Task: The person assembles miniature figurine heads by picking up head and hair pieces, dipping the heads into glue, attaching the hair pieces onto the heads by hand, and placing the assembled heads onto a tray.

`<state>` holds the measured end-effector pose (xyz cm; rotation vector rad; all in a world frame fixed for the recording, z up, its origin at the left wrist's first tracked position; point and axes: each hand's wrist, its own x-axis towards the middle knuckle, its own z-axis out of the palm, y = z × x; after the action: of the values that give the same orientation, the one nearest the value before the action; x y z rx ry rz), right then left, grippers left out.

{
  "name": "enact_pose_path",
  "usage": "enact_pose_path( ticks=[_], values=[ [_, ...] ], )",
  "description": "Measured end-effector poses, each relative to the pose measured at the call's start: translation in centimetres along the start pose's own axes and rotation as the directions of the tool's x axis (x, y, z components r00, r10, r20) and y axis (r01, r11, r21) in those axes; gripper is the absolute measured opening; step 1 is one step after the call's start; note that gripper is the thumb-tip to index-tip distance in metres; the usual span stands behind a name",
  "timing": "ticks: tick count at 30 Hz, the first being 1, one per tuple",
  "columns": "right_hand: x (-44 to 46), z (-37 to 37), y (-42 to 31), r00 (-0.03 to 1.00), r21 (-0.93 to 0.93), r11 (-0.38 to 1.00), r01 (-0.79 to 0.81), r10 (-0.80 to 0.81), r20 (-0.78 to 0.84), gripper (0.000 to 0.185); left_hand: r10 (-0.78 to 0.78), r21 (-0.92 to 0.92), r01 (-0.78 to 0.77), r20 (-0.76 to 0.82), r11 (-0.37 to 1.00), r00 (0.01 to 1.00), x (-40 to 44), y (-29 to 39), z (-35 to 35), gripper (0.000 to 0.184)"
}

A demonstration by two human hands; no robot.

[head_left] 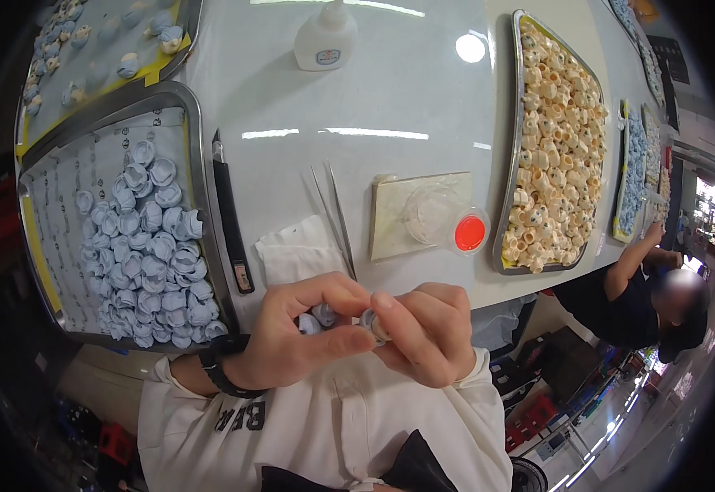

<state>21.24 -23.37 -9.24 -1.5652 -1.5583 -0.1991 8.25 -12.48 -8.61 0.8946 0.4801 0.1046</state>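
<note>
My left hand [304, 332] and my right hand [427, 332] meet at the table's front edge, fingertips together around a small pale piece [374, 325]. Its shape is mostly hidden by the fingers. Further light blue pieces [323, 315] show inside the curl of my left hand. Just beyond the hands lie a white cloth [300, 251] and metal tweezers [341, 221]. To their right, a square block [390, 221] carries a clear round dish [427, 215], beside a small cup of orange-red material [470, 233].
Light blue hollow pieces fill a metal tray [210, 213] at left, with another tray [189, 41] behind. A cutter [226, 221] lies alongside. A white bottle [326, 37] stands at the back. Cream pieces fill a tray [507, 197] at right; beyond sits another person [620, 295].
</note>
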Motion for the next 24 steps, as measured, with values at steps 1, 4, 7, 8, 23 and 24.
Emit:
enact_pose_path(
  ticks=[1,4,7,8,23,24],
  values=[
    [-0.1,0.1,0.0,1.0,-0.013,1.0,-0.005,0.005,0.01,0.039,0.03,0.056,-0.03,0.005,0.998,1.0,0.1,-0.1,-0.1,0.019],
    [-0.1,-0.1,0.0,0.998,-0.009,1.0,-0.014,0.014,0.057,0.039,0.031,0.086,-0.033,0.021,0.996,0.999,0.1,-0.1,0.1,0.018],
    [-0.1,0.1,0.0,0.999,-0.051,0.998,0.045,-0.045,0.013,0.037,-0.02,0.035,0.019,0.018,0.999,1.0,-0.1,0.2,0.5,0.018],
    [-0.1,0.1,0.1,0.999,-0.05,0.998,0.043,-0.043,0.011,0.037,-0.038,0.009,0.038,0.011,0.999,0.999,-0.1,0.2,0.6,0.018],
    [0.4,-1.6,0.0,0.998,0.1,0.995,-0.018,0.012,0.058,0.031,0.046,0.386,-0.109,0.168,0.916,0.985,-0.6,2.3,0.9,0.026],
    [0.3,-1.6,0.0,0.999,0.132,0.991,0.008,-0.015,0.051,0.034,0.041,0.387,-0.102,0.162,0.916,0.986,-0.7,2.2,1.0,0.026]
  ],
)
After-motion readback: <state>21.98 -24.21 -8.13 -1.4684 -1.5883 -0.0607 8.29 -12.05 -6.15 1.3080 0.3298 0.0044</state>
